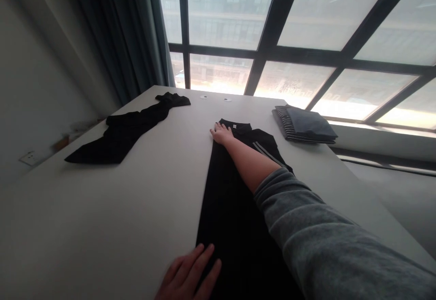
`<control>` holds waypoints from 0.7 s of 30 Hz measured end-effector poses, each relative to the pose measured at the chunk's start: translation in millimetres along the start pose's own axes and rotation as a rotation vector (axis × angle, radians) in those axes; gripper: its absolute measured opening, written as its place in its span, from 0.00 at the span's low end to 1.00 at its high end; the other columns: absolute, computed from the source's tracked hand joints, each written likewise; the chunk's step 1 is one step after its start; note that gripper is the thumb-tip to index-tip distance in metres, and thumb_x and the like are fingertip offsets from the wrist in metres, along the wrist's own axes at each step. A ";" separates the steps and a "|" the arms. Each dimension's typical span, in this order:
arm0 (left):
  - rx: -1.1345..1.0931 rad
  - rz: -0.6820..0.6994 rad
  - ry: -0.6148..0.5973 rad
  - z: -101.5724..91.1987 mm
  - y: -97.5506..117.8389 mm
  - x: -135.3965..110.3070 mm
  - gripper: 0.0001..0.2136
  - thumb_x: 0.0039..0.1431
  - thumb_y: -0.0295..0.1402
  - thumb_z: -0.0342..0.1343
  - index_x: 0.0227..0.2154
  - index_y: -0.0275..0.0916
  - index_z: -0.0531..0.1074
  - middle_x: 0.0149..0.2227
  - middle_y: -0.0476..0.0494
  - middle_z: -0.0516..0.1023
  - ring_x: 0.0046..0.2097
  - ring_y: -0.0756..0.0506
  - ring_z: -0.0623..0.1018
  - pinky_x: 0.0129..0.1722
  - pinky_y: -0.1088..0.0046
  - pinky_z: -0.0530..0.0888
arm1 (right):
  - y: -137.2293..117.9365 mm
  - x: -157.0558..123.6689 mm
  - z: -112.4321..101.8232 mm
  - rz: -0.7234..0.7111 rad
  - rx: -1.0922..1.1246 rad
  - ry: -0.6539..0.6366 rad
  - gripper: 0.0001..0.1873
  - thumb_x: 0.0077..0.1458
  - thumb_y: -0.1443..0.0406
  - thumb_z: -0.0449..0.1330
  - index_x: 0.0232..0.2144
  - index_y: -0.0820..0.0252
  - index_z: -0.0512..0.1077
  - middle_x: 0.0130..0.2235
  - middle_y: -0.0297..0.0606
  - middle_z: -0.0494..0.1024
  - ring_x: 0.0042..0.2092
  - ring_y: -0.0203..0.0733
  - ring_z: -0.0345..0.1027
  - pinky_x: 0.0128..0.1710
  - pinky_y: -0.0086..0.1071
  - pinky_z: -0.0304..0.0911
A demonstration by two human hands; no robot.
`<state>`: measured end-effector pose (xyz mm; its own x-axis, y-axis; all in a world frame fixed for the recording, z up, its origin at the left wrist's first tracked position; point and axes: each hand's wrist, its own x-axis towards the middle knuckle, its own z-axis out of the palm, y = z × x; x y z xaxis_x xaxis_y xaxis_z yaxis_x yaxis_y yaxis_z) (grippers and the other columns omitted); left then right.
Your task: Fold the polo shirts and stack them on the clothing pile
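Observation:
A black garment (231, 209) with a collar, a small white neck label and grey stripes on one sleeve lies lengthwise on the white table (136, 218). Flat on its upper left part, near the collar, rests my right hand (222, 133), fingers spread. My left hand (192, 272) lies over the garment's left edge close to me, its fingers stretched out; its lower part is cut off by the frame. My right forearm and grey sleeve hide much of the garment's right side.
Another black garment (126, 132) lies spread at the table's left. At the right edge stands a stack of folded clothes (304, 125), grey and striped. Two white round cable covers (227, 100) sit at the far edge. Behind are a large window and a dark curtain (126, 32).

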<state>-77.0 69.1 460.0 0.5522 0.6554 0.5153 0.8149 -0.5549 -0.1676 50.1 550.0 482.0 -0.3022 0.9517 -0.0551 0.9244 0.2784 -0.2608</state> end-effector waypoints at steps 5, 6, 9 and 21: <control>0.032 0.015 -0.050 -1.0 1.6 -0.5 0.21 0.74 0.40 0.47 0.64 0.47 0.71 0.65 0.46 0.72 0.65 0.44 0.69 0.57 0.72 0.70 | -2.5 -4.4 -5.0 -0.024 0.037 0.037 0.35 0.74 0.51 0.37 0.76 0.58 0.47 0.76 0.45 0.47 0.77 0.54 0.37 0.73 0.59 0.30; 0.032 0.018 -0.045 -0.6 1.0 -0.5 0.21 0.74 0.40 0.47 0.64 0.47 0.71 0.65 0.46 0.72 0.65 0.44 0.69 0.57 0.72 0.70 | -3.8 -8.3 -5.8 -0.040 0.040 0.047 0.35 0.74 0.52 0.37 0.76 0.59 0.47 0.75 0.46 0.50 0.76 0.53 0.40 0.74 0.58 0.30; 0.046 0.028 -0.029 0.3 -1.5 0.8 0.20 0.73 0.38 0.48 0.63 0.49 0.73 0.64 0.48 0.73 0.65 0.46 0.70 0.57 0.73 0.70 | -9.2 -27.3 -7.5 -0.087 0.036 0.048 0.35 0.74 0.52 0.39 0.75 0.62 0.49 0.75 0.51 0.51 0.75 0.52 0.44 0.74 0.55 0.32; 0.094 0.043 -0.052 -7.2 4.2 -2.6 0.26 0.67 0.35 0.52 0.67 0.45 0.67 0.68 0.43 0.69 0.67 0.43 0.69 0.62 0.66 0.70 | 29.9 -257.0 -8.2 -0.522 0.194 -0.235 0.38 0.70 0.42 0.47 0.76 0.43 0.48 0.77 0.32 0.40 0.78 0.47 0.31 0.77 0.44 0.33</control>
<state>-76.3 61.4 464.0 0.5932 0.6592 0.4622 0.8020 -0.5339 -0.2678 157.4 314.8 496.3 -0.7681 0.6355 -0.0785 0.5878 0.6510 -0.4804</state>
